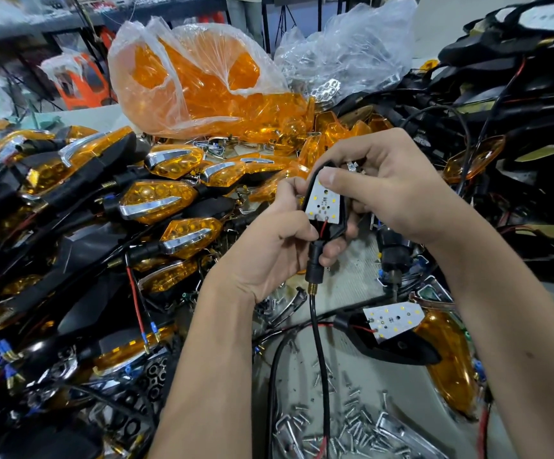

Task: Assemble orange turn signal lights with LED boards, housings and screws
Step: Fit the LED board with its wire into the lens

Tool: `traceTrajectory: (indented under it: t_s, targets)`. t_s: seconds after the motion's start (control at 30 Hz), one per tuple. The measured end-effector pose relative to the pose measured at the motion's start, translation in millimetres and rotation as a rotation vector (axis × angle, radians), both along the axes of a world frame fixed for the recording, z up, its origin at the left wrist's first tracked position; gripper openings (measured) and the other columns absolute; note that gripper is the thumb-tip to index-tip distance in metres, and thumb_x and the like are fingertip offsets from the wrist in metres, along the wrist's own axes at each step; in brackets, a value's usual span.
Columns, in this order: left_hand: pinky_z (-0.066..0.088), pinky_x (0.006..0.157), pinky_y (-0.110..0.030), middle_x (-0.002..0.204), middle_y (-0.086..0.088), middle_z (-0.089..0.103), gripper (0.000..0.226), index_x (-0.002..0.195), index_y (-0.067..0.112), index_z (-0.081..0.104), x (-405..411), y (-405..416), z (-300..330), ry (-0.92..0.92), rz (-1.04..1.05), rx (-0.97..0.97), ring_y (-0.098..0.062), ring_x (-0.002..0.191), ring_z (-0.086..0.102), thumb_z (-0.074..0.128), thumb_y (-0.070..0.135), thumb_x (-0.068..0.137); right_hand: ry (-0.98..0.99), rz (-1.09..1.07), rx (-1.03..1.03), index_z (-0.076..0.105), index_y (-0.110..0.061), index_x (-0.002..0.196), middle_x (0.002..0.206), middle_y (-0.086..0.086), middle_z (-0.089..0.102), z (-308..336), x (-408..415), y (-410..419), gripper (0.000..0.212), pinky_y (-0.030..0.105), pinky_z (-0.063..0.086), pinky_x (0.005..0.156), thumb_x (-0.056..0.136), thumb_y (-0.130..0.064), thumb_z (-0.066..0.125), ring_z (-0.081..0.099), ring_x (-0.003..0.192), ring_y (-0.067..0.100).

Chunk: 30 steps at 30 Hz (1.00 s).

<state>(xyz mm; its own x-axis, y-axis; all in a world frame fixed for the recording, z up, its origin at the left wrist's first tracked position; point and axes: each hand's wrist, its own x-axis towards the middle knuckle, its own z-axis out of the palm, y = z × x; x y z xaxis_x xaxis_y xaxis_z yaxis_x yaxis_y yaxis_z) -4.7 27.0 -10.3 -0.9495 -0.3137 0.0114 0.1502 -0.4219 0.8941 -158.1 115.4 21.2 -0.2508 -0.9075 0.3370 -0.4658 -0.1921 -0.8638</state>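
My left hand (270,250) grips a black turn signal housing (336,228) from below, its stem and black cable (318,342) hanging down. A white LED board (322,202) lies in the housing, with a red wire at its lower end. My right hand (398,190) comes in from the right, its thumb pressing on the board's upper edge and its fingers curled round the housing's far side. A second black housing with a white LED board (393,319) lies on the table lower right. Several loose screws (351,422) lie on the table near the front.
Finished orange lights (159,198) with chrome trims are heaped at the left. A clear plastic bag of orange lenses (199,81) stands at the back. Black housings and wiring (507,81) pile up at the right. An orange lens (447,356) lies by the second housing.
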Motion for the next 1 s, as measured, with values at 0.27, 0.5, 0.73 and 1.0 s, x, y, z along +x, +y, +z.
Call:
traceTrajectory:
  t_s: [0.27,0.5,0.73,1.0]
  targets:
    - [0.033,0.059,-0.035,0.089,-0.023,0.058,0.076,0.144,0.011,0.027,1.5,-0.8,0.9,-0.008,0.011,-0.003,-0.025,0.065,0.045,0.037,-0.007,0.071,0.03,0.046,-0.014,0.076,0.0,0.094,0.071,0.002,0.069,3.7,1.0,0.0,0.016,0.028,0.053,0.044,0.1,0.001,0.061,0.062,0.051,0.02]
    - [0.048,0.061,-0.037,0.087,-0.024,0.061,0.058,0.13,0.019,0.033,-0.5,-1.4,-0.6,-0.023,0.016,-0.047,-0.03,0.067,0.054,0.041,-0.001,0.077,0.054,0.055,0.011,0.077,-0.001,0.095,0.071,-0.001,0.071,2.8,-1.4,1.3,0.015,0.027,0.051,0.042,0.1,-0.001,0.063,0.061,0.043,0.022]
    - [0.052,0.055,-0.037,0.08,-0.019,0.068,0.025,0.108,0.031,0.038,-13.0,-5.2,-11.6,-0.122,0.159,-0.148,-0.035,0.062,0.064,0.041,0.009,0.095,0.07,0.058,0.116,0.077,-0.001,0.092,0.077,0.012,0.073,-2.8,-3.6,-1.2,0.014,0.027,0.048,0.043,0.099,-0.002,0.065,0.063,0.043,0.024]
    - [0.051,0.054,-0.031,0.082,-0.003,0.071,0.02,0.118,0.039,0.041,-13.8,-3.4,-15.8,-0.142,0.189,-0.266,-0.023,0.063,0.064,0.043,0.026,0.103,-0.019,-0.016,0.176,0.077,0.0,0.092,0.074,0.014,0.071,-8.4,-8.1,-6.2,0.016,0.036,0.052,0.049,0.099,-0.003,0.064,0.06,0.049,0.024]
